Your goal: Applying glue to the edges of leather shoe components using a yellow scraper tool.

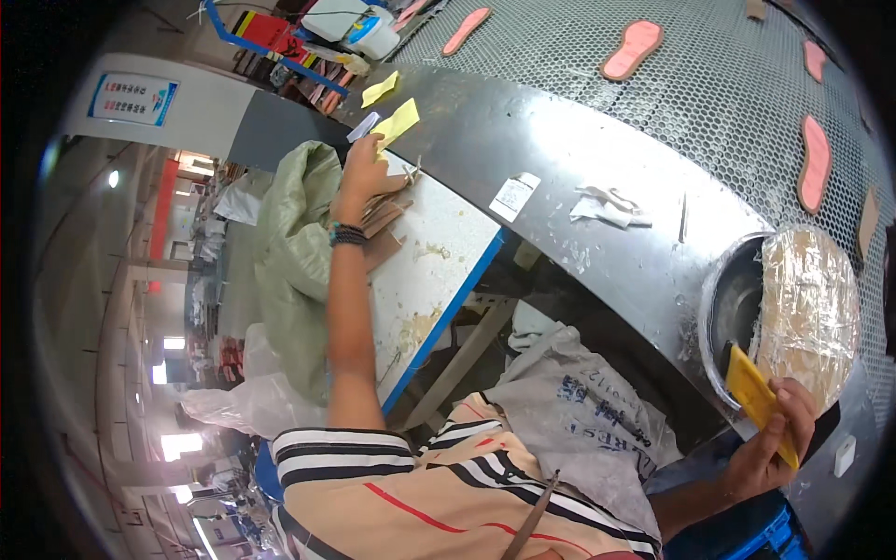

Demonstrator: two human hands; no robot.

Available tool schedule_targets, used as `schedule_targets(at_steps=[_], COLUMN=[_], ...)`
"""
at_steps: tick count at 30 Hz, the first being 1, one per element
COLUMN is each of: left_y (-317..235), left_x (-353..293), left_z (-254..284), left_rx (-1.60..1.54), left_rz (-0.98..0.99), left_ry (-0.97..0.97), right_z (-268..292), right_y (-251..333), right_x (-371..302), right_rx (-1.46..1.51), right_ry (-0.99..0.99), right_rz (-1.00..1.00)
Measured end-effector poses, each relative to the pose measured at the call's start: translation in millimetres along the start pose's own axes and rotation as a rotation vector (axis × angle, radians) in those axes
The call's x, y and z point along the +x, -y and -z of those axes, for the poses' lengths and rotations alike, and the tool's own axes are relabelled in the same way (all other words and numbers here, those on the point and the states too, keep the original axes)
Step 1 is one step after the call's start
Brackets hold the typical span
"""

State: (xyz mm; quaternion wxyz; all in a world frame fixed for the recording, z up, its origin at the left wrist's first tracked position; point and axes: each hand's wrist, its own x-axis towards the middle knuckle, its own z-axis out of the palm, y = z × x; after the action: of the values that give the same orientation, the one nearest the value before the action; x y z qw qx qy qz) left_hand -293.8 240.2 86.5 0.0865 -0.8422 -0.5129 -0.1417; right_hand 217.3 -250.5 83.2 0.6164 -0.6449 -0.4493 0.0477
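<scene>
At the right, my right hand (pixel 782 437) is closed round a flat yellow brush (pixel 754 397). Its dark end points into a round metal pot (pixel 714 350). A tape-covered board (pixel 810 313) hides part of the pot's mouth. My left hand (pixel 362 177) is stretched far out over a white-topped table (pixel 434 247), its fingers curled above a loose pile of flat brown pieces (pixel 381 224). The fingertips reach the edge of a yellow paper slip (pixel 399 123). Whatever lies inside the left grip is hidden by the hand.
A mesh conveyor belt (pixel 551 56) carries several pink insoles (pixel 633 50) beyond the metal ledge (pixel 597 140). A white label (pixel 514 196) and crumpled paper (pixel 611 207) lie on the ledge. A green sack (pixel 294 243) borders the table. A grey printed bag (pixel 588 392) covers my lap.
</scene>
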Motion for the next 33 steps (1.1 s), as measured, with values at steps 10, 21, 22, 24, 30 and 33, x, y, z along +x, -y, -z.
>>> schedule_targets(at_steps=[10,21,22,24,30,33], left_y=[-26,-311,-331,-353,-355,-357], left_x=[-8,-135,-148,-158,-144,-136], left_z=[-12,45,37,27,3,9], left_rx=[0.007,-1.739,-1.932,-2.122,-1.676,-1.72], left_rz=[-0.216,-0.103,0.03,0.183,-0.164,0.015], left_ry=[0.475,0.868,1.05,1.268,1.762,1.614], right_z=[-15,-37,-39,-35,-38,-41], right_y=[10,11,11,10,0,2], right_x=[-4,30,30,28,21,16], right_rx=[0.102,-0.178,-0.213,-0.239,-0.325,-0.226], right_ry=[-0.174,0.025,0.005,0.087,0.118,0.031], right_rz=[-0.206,-0.217,-0.236,-0.196,-0.184,-0.264])
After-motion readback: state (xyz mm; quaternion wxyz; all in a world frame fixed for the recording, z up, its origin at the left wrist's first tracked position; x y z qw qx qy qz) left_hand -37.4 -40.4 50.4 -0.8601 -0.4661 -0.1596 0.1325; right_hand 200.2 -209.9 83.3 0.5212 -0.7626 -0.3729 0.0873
